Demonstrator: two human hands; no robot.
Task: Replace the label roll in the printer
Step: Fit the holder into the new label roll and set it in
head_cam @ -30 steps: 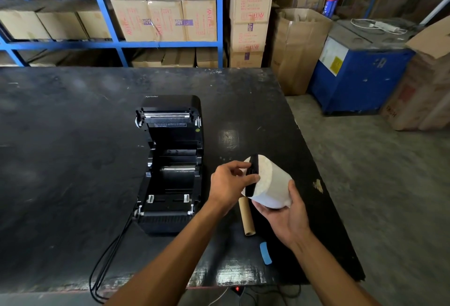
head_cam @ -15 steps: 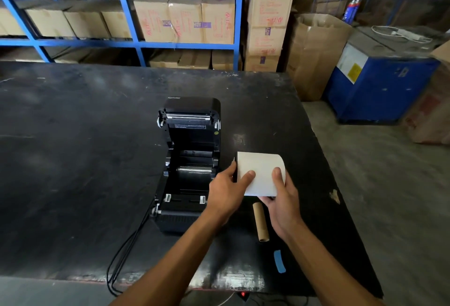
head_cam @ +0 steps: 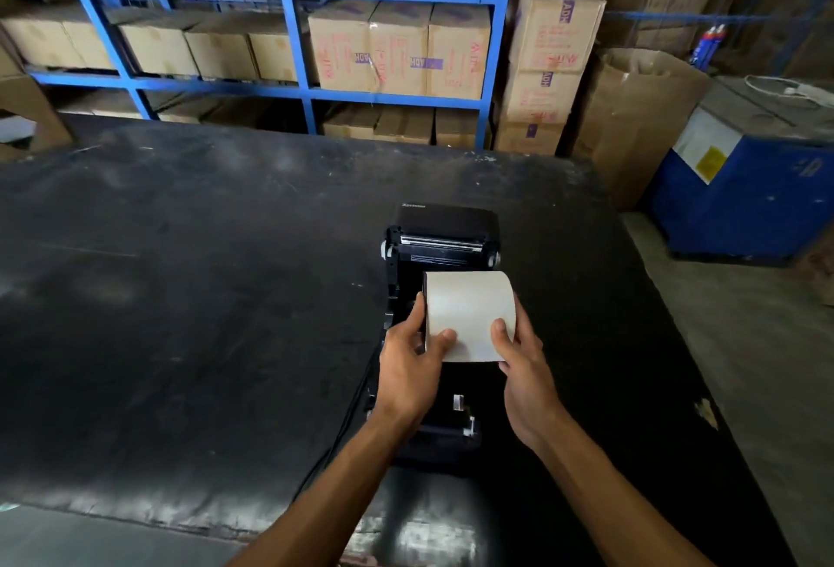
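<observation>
We hold the roll (head_cam: pixel 469 313) over the open printer (head_cam: pixel 444 232), left hand (head_cam: pixel 413 363) and right hand (head_cam: pixel 523 368) closed on its ends.

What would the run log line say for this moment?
step: loading roll | left hand: holding label roll | right hand: holding roll | printer: lid open | roll: over bay, seating unclear

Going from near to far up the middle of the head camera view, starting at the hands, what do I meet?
Left hand and right hand → white label roll held between them → raised black printer lid → bare black tabletop → blue metal shelving stacked with brown cardboard boxes.
</observation>
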